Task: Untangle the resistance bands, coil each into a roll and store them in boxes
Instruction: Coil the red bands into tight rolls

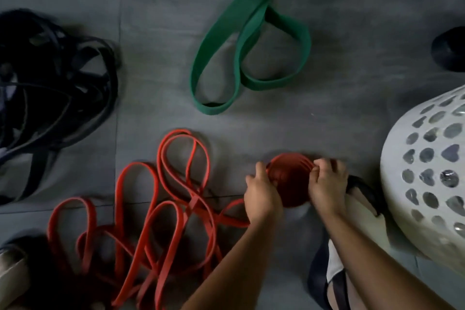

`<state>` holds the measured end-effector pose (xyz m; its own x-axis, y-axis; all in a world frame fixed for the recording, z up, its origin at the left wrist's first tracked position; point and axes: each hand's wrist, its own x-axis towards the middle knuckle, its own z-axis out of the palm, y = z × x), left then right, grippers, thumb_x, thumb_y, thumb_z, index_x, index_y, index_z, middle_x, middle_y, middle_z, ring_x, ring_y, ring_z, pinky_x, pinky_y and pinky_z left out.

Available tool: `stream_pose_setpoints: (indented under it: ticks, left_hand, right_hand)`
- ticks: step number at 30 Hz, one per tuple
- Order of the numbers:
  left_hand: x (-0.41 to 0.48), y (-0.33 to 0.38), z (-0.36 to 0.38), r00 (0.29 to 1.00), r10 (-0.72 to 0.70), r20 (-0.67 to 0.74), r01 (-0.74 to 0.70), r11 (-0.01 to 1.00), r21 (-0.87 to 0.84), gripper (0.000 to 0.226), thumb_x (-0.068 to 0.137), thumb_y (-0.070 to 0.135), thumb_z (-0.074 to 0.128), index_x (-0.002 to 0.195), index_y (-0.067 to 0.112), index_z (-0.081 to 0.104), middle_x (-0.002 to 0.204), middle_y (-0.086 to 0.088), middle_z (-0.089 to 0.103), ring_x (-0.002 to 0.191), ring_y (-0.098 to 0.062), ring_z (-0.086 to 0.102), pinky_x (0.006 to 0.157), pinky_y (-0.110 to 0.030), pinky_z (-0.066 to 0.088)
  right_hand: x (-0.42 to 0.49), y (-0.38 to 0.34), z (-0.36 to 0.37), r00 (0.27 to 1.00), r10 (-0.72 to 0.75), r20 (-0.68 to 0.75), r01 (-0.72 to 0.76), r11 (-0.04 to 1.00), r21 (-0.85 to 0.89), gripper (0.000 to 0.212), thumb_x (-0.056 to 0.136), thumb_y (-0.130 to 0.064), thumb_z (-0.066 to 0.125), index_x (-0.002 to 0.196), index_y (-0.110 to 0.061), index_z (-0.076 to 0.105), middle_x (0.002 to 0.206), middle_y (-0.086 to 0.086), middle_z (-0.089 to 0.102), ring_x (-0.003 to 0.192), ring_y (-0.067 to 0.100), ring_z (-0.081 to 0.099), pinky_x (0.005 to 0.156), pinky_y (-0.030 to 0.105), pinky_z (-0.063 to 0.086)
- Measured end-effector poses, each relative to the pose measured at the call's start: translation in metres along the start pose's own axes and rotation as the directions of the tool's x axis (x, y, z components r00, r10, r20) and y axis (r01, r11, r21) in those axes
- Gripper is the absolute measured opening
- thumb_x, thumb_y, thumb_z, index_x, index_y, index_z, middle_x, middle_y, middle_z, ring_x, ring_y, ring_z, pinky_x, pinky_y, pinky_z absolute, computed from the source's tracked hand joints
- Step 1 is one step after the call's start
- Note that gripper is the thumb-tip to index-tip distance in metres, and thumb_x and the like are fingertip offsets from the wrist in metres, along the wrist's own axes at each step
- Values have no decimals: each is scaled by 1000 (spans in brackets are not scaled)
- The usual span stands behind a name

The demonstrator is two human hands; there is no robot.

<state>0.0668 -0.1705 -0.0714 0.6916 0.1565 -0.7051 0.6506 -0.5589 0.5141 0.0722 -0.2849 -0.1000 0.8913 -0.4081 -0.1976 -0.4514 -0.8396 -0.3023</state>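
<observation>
1. Left hand [261,191]: fingers curl round the left edge of the red roll [292,184].
2. Right hand [327,184]: fingertips pinch the roll's right rim.
3. The roll sits clamped between both hands, low over the floor [327,108].
4. The unrolled red band [151,209] leaves the roll under the left hand and runs leftward into loose loops.
5. Judgement: further winding draws slack from the left, and the left hand is nearer.

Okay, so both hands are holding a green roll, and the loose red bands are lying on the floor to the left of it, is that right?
No. The head view shows the roll is red, not green. The left hand and right hand both hold it, and the loose red bands lie on the floor to its left.
</observation>
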Motion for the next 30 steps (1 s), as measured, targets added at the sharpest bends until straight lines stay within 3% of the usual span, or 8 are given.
stream_pose_setpoints:
  ticks: [3, 6, 14, 19, 21, 24, 27, 30]
  left_hand:
    - [-8, 8, 8, 1000, -11, 15, 11, 1000, -11, 40, 86, -1, 33, 121, 17, 40, 101, -7, 32, 96, -40, 56, 80, -35, 42]
    - [-21, 7, 17, 999, -19, 38, 23, 996, -88, 51, 86, -2, 31, 130, 23, 38, 120, -11, 33, 96, -38, 56, 86, -34, 41]
    - [-33, -9, 14, 981, 157, 114, -136, 975, -174, 72, 78, -10, 36, 143, 19, 24, 115, -5, 28, 102, -34, 51, 88, -27, 39]
    - [-31, -18, 17, 966, 173, 192, -141, 975, -170, 71, 82, -4, 45, 145, 20, 23, 123, -6, 31, 114, -29, 47, 94, -19, 33]
    - [-31, -19, 11, 957, 187, 220, -158, 977, -144, 70, 83, 0, 49, 145, 19, 22, 132, -10, 32, 118, -29, 45, 95, -21, 33]
    - [-28, -22, -2, 944, 224, 243, -209, 974, -87, 67, 84, 3, 51, 144, 16, 25, 138, -10, 34, 124, -28, 42, 98, -25, 33]
    - [-29, -26, -13, 940, 238, 243, -221, 971, -96, 59, 83, 3, 52, 139, 11, 36, 137, -13, 41, 123, -29, 45, 99, -26, 33]
    - [-31, -32, -36, 959, 265, 98, -246, 953, -175, 43, 83, 2, 49, 126, 6, 51, 124, -17, 51, 110, -30, 54, 93, -22, 35]
  right_hand:
    - [4, 3, -10, 995, 47, 92, -17, 952, -307, 22, 87, -10, 45, 105, -5, 56, 115, 25, 46, 107, 40, 41, 91, 44, 31]
    - [13, 10, -15, 994, 22, 102, 22, 911, -412, 22, 90, -9, 44, 108, -2, 55, 114, 26, 52, 106, 41, 47, 88, 44, 35]
    - [15, 12, -16, 992, 24, 125, 21, 938, -347, 24, 89, -9, 46, 106, 7, 53, 112, 31, 52, 105, 45, 50, 87, 47, 38]
    - [28, 10, -29, 977, 190, 94, -196, 979, 56, 53, 79, -28, 27, 106, 4, 59, 117, 29, 55, 113, 39, 42, 96, 37, 31]
    - [33, 3, -35, 977, 203, 68, -210, 969, 130, 46, 83, -23, 29, 108, 4, 57, 119, 29, 53, 115, 39, 41, 97, 37, 31]
    - [30, -14, -34, 980, 187, 70, -193, 977, 93, 33, 89, -15, 40, 117, -3, 53, 127, 26, 45, 119, 40, 39, 101, 45, 32]
    - [21, -22, -31, 979, 177, 102, -175, 984, -25, 39, 87, -11, 46, 126, -9, 45, 135, 23, 35, 126, 40, 31, 103, 48, 26]
    - [17, -24, -33, 981, 179, 71, -178, 984, -18, 44, 85, -7, 48, 129, -6, 42, 136, 25, 33, 126, 41, 31, 103, 48, 26]
